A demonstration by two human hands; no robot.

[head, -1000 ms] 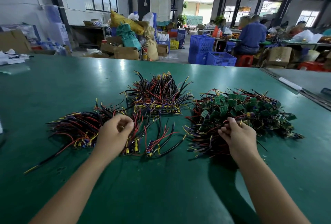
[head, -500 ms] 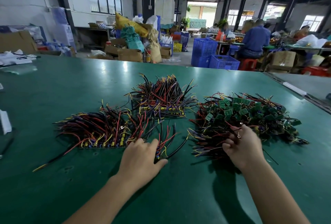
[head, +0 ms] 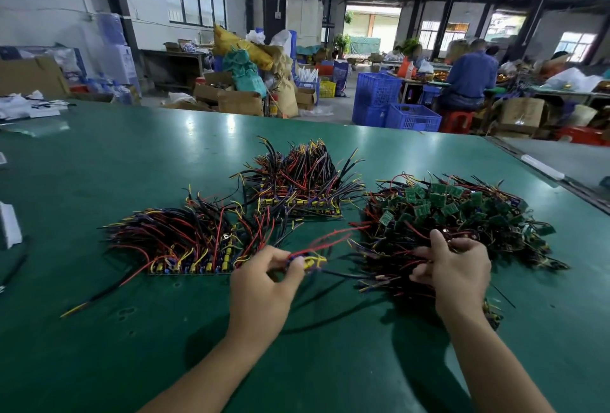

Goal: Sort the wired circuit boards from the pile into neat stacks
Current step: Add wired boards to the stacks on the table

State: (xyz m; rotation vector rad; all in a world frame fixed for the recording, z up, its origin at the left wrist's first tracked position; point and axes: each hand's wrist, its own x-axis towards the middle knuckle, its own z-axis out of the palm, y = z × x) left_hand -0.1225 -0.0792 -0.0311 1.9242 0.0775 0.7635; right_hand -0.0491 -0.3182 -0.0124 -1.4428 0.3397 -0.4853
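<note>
Two stacks (head: 185,247) lie left and centre, a large pile (head: 462,214) remains at right; left hand (head: 260,283) pinches one board (head: 310,262), right hand (head: 455,267) curls into pile wires.

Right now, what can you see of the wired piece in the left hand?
The wired board is small, with yellow and blue parts, blurred in detail. Red wires arc from it up and right toward the unsorted pile; a dark wire trails right, low over the green table. The left hand pinches it, between the near-left stack and the pile. Whether its wires touch the pile cannot be told.
</note>
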